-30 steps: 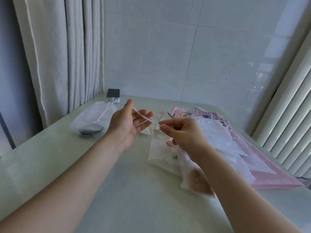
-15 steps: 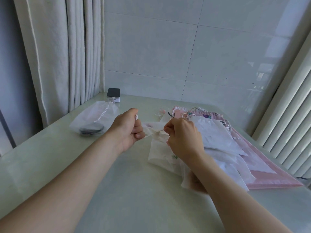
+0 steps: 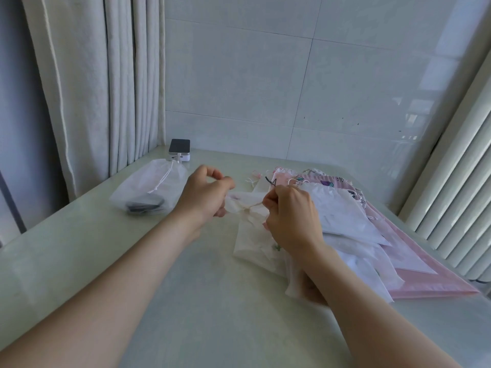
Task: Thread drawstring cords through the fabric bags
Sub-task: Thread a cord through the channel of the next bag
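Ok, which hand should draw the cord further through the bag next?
Likely the right. The right hand pinches the cord where the small white bag is gathered. The left hand grips the bag's top edge and is better left steadying it.

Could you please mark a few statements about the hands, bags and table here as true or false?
1. The left hand grips the white bag at its top while the right hand pinches its cord. True.
2. The translucent pouch on the left is empty. False: a dark object lies inside it.
3. The small device sits near the curtain at the far edge of the table. True.
4. The pile of bags rests on a blue sheet. False: the sheet is pink.
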Demonstrator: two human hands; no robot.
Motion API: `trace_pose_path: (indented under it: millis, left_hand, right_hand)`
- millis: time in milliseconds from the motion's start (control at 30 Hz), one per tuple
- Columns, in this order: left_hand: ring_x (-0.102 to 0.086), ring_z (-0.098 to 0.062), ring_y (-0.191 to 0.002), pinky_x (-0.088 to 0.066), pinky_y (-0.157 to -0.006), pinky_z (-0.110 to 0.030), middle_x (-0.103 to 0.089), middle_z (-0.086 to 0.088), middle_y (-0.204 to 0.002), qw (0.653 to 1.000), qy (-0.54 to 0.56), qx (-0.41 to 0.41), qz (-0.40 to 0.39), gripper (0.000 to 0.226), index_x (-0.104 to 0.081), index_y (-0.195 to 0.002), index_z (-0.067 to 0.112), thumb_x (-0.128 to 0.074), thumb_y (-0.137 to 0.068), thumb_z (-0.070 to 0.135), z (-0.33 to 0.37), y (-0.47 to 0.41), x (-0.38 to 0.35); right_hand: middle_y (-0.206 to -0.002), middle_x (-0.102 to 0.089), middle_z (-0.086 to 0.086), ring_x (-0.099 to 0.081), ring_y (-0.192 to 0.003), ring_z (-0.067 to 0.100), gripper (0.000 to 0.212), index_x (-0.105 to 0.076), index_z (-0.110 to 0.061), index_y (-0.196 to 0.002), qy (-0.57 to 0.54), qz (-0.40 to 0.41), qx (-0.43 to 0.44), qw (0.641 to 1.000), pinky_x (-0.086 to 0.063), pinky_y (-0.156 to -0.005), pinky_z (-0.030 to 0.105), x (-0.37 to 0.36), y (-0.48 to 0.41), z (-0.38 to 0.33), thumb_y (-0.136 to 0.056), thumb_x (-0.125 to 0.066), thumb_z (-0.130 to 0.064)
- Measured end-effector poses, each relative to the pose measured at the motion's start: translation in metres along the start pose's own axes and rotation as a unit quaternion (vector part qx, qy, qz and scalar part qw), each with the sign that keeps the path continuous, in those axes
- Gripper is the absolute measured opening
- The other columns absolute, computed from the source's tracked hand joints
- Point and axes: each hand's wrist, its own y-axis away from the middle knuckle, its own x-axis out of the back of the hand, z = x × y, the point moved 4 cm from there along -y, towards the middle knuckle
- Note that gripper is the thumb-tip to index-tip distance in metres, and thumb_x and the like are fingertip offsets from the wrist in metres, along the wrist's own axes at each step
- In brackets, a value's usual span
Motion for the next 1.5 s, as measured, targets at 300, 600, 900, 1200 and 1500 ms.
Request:
trace_pose_path:
  millis: [300, 600, 900, 1200, 1500]
  left_hand:
    - [-0.055, -0.010, -0.083, -0.040, -0.073, -0.023, -0.047, 0.007, -0.096, 0.875, -0.392, -0.285, -0.002, 0.040, -0.069, -0.062, 0.020, -0.092, -0.070, 0.051, 0.001, 0.010, -0.011]
    - [-0.058, -0.015, -0.088, -0.044, -0.081, -0.026, -0.050, 0.004, -0.101, 0.861, -0.395, -0.322, -0.012, 0.026, -0.075, -0.076, 0.017, -0.078, -0.092, 0.038, 0.001, 0.010, -0.009]
    - [-0.050, -0.011, -0.089, -0.041, -0.077, -0.025, -0.053, 0.007, -0.094, 0.829, -0.430, -0.354, -0.049, 0.026, -0.060, -0.069, 0.014, -0.066, -0.093, 0.023, -0.002, 0.009, -0.011]
    - [-0.057, -0.025, -0.082, -0.048, -0.068, -0.039, -0.058, -0.001, -0.089, 0.794, -0.507, -0.328, -0.071, 0.031, -0.038, -0.061, 0.017, -0.058, -0.085, 0.014, 0.001, 0.008, -0.009]
    - [-0.055, -0.028, -0.075, -0.045, -0.060, -0.037, -0.053, 0.000, -0.079, 0.798, -0.532, -0.283, -0.034, 0.023, -0.046, -0.070, 0.016, -0.054, -0.092, 0.022, 0.000, 0.004, -0.002]
  right_hand:
    - [-0.092, -0.065, 0.003, -0.059, -0.088, 0.026, 0.016, -0.069, -0.013, -0.088, -0.049, 0.033, 0.036, 0.998, -0.054, -0.074, 0.045, 0.001, 0.000, -0.003, -0.091, -0.058, -0.002]
    - [-0.090, -0.063, 0.002, -0.061, -0.083, 0.026, 0.017, -0.068, -0.012, -0.087, -0.063, 0.051, 0.048, 0.996, -0.057, -0.070, 0.046, 0.003, -0.001, -0.004, -0.093, -0.058, 0.001]
    - [-0.099, -0.062, 0.013, -0.058, -0.080, 0.032, 0.023, -0.068, -0.006, -0.096, 0.035, 0.064, 0.078, 0.994, -0.049, -0.068, 0.038, 0.003, -0.003, -0.003, -0.084, -0.063, 0.012]
    - [-0.086, -0.055, 0.015, -0.052, -0.072, 0.033, 0.039, -0.051, -0.010, -0.079, 0.106, 0.050, 0.129, 0.985, -0.034, -0.064, 0.033, -0.001, 0.000, -0.011, -0.058, -0.064, 0.021]
    - [-0.101, -0.058, 0.007, -0.057, -0.076, 0.032, 0.031, -0.048, -0.016, -0.087, 0.076, 0.036, 0.081, 0.993, -0.045, -0.061, 0.038, 0.007, -0.002, -0.011, -0.075, -0.059, 0.010]
